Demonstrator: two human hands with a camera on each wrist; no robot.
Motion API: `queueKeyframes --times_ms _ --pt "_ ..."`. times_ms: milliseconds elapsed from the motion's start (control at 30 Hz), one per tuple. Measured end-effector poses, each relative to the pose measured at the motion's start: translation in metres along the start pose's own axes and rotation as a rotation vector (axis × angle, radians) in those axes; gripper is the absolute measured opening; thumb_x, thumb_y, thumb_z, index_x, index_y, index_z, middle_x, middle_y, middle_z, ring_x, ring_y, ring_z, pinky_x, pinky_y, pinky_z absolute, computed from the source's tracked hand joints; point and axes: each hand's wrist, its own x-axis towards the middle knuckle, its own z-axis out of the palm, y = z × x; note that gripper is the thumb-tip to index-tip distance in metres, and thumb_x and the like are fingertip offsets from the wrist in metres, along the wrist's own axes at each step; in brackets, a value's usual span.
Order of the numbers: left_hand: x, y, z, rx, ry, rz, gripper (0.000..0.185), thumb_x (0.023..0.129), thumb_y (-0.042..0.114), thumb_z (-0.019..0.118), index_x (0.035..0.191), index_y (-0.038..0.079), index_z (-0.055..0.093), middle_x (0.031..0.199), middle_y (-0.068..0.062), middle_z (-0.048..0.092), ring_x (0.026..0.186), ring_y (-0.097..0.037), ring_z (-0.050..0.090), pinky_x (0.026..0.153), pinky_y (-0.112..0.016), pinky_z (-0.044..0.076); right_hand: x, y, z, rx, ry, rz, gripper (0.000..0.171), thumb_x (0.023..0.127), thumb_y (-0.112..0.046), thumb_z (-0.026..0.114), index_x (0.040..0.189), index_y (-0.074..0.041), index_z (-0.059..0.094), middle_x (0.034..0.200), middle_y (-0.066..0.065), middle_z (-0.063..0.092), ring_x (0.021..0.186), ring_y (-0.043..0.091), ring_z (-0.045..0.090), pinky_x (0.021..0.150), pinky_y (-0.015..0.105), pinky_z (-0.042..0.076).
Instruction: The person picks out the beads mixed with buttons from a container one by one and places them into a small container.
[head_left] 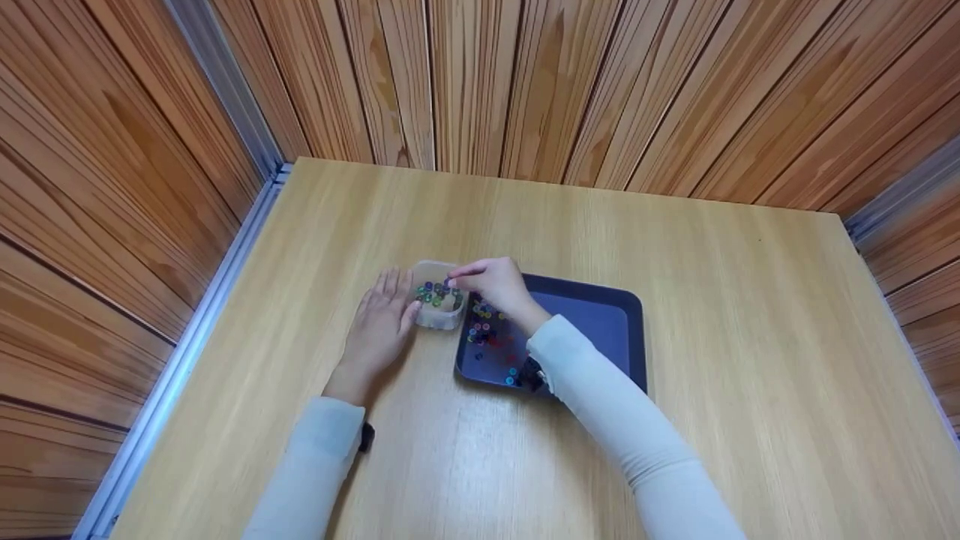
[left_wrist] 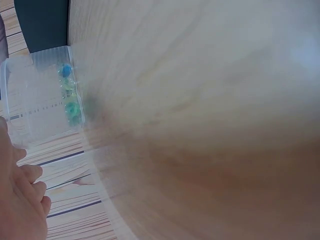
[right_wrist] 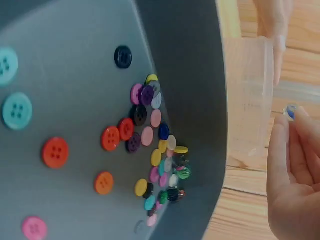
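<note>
My left hand (head_left: 381, 322) lies with its fingers straight along the left side of a small clear plastic container (head_left: 437, 321). Several green and blue glass marbles (head_left: 430, 298) are on the container's floor. Over the container's right rim, my right hand (head_left: 496, 287) pinches a clear marble with a blue swirl (right_wrist: 290, 112) between thumb and fingertips. Right beside the container is a dark tray (head_left: 634, 300), partly covered by my right forearm. Many buttons (right_wrist: 110, 138) in red, pink, yellow, black and turquoise lie in it, with a few marbles (right_wrist: 184, 172) among them by the wall.
The tray and container stand near the middle of a light wooden table (head_left: 750, 360). Wood-patterned panels (head_left: 555, 90) rise behind it and at the sides. A metal rail (head_left: 180, 360) runs along the left edge.
</note>
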Motion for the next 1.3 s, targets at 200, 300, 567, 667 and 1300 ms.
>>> queueKeyframes --times_ms 200,300,567,667,1300 --pt "0.0 0.0 -0.001 0.007 -0.004 0.01 0.063 0.108 0.039 0.033 0.159 0.009 0.015 0.166 -0.019 0.015 0.155 -0.036 0.009 0.126 -0.054 0.012 0.0 -0.004 0.007 -0.201 0.004 -0.042 0.016 0.089 -0.01 0.073 0.104 -0.008 0.079 0.109 0.008 0.077 0.104 0.022 0.072 0.089 0.03 0.059" --pt "-0.001 0.0 -0.001 0.012 -0.002 0.016 0.063 0.108 0.039 0.032 0.159 0.008 0.015 0.166 -0.019 0.015 0.155 -0.036 0.01 0.126 -0.054 0.012 -0.001 -0.006 0.009 -0.267 -0.016 -0.076 0.018 0.09 -0.008 0.071 0.107 -0.007 0.078 0.111 0.009 0.076 0.103 0.023 0.072 0.087 0.029 0.059" --pt "-0.002 -0.001 -0.001 0.024 0.023 0.034 0.062 0.108 0.041 0.032 0.159 0.007 0.019 0.165 -0.02 0.018 0.155 -0.036 0.012 0.126 -0.053 0.015 -0.005 -0.007 0.013 -0.481 -0.053 -0.338 0.02 0.09 0.0 0.068 0.108 -0.001 0.076 0.109 0.014 0.076 0.096 0.025 0.074 0.08 0.028 0.061" --pt "-0.002 -0.001 0.0 0.026 0.04 0.049 0.061 0.108 0.039 0.034 0.158 0.006 0.021 0.164 -0.021 0.02 0.154 -0.038 0.014 0.126 -0.054 0.016 -0.005 -0.006 0.014 -0.501 -0.036 -0.388 0.018 0.089 -0.001 0.069 0.106 0.0 0.076 0.105 0.014 0.077 0.09 0.024 0.075 0.076 0.029 0.062" --pt "-0.002 0.002 0.0 -0.013 -0.013 -0.003 0.064 0.107 0.043 0.03 0.16 0.01 0.015 0.167 -0.015 0.012 0.156 -0.034 0.006 0.127 -0.051 0.008 -0.001 0.021 -0.022 -0.239 0.073 -0.199 0.019 0.093 -0.01 0.069 0.11 -0.006 0.077 0.113 0.011 0.075 0.109 0.025 0.07 0.095 0.036 0.057"
